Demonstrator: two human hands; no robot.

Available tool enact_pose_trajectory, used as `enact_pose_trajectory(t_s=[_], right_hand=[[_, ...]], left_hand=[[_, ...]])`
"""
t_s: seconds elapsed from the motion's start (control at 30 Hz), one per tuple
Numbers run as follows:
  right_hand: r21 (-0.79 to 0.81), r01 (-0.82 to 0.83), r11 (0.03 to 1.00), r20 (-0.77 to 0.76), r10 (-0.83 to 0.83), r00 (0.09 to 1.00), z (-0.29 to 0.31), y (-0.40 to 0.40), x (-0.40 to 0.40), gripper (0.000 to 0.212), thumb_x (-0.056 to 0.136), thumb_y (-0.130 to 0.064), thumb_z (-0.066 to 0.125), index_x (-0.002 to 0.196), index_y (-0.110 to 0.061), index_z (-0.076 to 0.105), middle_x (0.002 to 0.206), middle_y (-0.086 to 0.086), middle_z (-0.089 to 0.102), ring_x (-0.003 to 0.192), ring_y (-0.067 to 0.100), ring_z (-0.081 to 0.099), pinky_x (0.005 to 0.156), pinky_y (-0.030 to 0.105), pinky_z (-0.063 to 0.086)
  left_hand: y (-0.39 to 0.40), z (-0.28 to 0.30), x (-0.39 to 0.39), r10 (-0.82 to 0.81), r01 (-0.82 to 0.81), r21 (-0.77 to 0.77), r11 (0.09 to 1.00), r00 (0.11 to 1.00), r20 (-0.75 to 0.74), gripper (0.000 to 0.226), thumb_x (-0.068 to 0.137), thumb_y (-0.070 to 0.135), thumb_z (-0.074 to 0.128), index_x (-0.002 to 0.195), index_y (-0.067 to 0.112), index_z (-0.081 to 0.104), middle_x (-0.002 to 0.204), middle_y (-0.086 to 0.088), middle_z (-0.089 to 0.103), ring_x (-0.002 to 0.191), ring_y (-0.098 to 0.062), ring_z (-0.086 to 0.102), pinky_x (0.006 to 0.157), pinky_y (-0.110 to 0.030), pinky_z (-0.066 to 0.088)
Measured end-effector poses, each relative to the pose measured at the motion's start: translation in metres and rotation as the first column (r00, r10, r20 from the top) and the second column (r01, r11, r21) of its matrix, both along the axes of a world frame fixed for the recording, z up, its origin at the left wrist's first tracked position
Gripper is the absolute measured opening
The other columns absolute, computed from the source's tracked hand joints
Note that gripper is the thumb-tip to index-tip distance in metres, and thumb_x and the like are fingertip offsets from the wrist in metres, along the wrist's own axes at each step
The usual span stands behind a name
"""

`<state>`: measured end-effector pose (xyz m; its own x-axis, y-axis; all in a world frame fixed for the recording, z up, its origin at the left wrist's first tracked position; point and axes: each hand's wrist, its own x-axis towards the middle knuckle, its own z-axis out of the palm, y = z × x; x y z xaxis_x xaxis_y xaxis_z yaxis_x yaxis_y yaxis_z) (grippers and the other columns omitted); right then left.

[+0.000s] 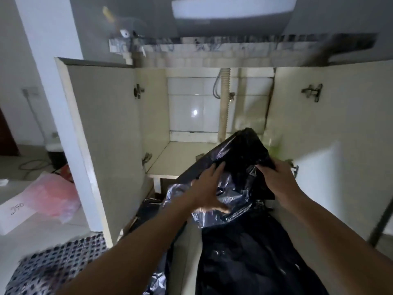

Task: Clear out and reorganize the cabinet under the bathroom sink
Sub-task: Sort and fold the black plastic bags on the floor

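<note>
Both doors of the under-sink cabinet (161, 116) stood wide open, the left door (102, 133) swung out toward the camera and the right door (331, 116) folded back on its hinge. The cabinet floor (176, 156) showed as a bare pale shelf, with white tiles at the back and a ribbed drain hose (225, 99) running down from the sink (231, 15) above.

In front of the opening, a black plastic bag (240, 158) was held up in the air, just beyond the shelf's front edge. Its long axis ran diagonally, the upper end pointing up and away toward the cabinet's right rear corner, the lower end trailing down toward the person into crumpled, shiny folds.

The left hand (209, 191) lay against the bag's near face with its fingers straight and spread, the thumb out to the side, pressing rather than gripping. The right hand (276, 177) was curled around the bag's right edge, clamped on the plastic.

Something greenish (274, 149) showed blurred behind the bag's right side; what it was could not be told. On the floor to the left lay a pink plastic bag (53, 194), a white box (17, 213) with handwriting on it, and a dark patterned mat (61, 260).
</note>
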<state>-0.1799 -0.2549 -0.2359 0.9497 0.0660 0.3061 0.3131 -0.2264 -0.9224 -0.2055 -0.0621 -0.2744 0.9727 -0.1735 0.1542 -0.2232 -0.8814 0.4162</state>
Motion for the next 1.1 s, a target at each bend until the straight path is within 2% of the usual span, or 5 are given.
enact_pose_trajectory(t_s=[0.33, 0.53, 0.73, 0.87, 1.1], right_hand=[[0.413, -0.08, 0.907, -0.307, 0.221, 0.926, 0.01, -0.068, 0.0, 0.032, 0.09, -0.038, 0.057, 0.108, -0.015, 0.068, 0.102, 0.008, 0.074, 0.093, 0.025, 0.07, 0.081, 0.037, 0.053], [0.125, 0.335, 0.934, -0.208, -0.306, 0.929, 0.002, -0.1, 0.031, 0.058, 0.085, -0.051, 0.059, 0.125, -0.01, 0.051, 0.121, 0.01, 0.06, 0.1, 0.023, 0.06, 0.082, 0.035, 0.049], [-0.252, 0.492, 0.833, 0.363, -0.39, 0.846, -0.007, -0.089, 0.016, 0.043, 0.085, -0.018, 0.065, 0.123, -0.005, 0.049, 0.133, 0.014, 0.044, 0.122, 0.028, 0.047, 0.104, 0.048, 0.038], [-0.327, 0.311, 0.893, 0.625, -0.043, 0.78, 0.002, -0.046, -0.016, 0.024, 0.078, 0.007, 0.061, 0.1, -0.002, 0.062, 0.105, 0.008, 0.06, 0.102, 0.02, 0.058, 0.091, 0.011, 0.04], [-0.79, -0.428, 0.439, -0.379, 0.198, 0.904, -0.041, -0.017, -0.025, 0.085, 0.072, -0.036, 0.077, 0.142, -0.018, 0.032, 0.138, 0.0, 0.048, 0.13, 0.022, 0.045, 0.102, 0.029, 0.038]], left_hand=[[-0.044, -0.022, 0.038, -0.052, 0.082, -0.168, 0.982, 0.983, 0.174, 0.081, 0.075, 0.024, 0.066, 0.146, 0.022, 0.027, 0.111, -0.012, 0.069, 0.102, -0.033, 0.063, 0.086, -0.043, 0.05], [-0.053, -0.008, 0.044, 0.153, -0.111, -0.498, 0.86, 0.987, 0.043, 0.021, 0.083, 0.015, 0.048, 0.062, 0.013, 0.053, 0.064, -0.005, 0.054, 0.066, -0.022, 0.05, 0.058, -0.031, 0.035], [-0.032, 0.013, 0.031, 0.155, -0.414, -0.892, 0.182, 0.908, -0.389, 0.021, 0.087, 0.003, 0.043, 0.069, 0.006, 0.052, 0.062, -0.008, 0.052, 0.054, -0.02, 0.05, 0.046, -0.023, 0.043], [0.003, 0.013, 0.036, 0.103, -0.502, -0.858, -0.11, 0.853, -0.512, 0.021, 0.094, 0.009, 0.038, 0.083, 0.008, 0.055, 0.073, -0.01, 0.057, 0.061, -0.024, 0.055, 0.046, -0.026, 0.052], [0.052, 0.005, 0.045, 0.188, -0.515, -0.806, -0.292, 0.795, -0.576, 0.043, 0.077, 0.008, 0.044, 0.116, 0.013, 0.062, 0.108, -0.007, 0.069, 0.092, -0.027, 0.067, 0.068, -0.049, 0.058]])
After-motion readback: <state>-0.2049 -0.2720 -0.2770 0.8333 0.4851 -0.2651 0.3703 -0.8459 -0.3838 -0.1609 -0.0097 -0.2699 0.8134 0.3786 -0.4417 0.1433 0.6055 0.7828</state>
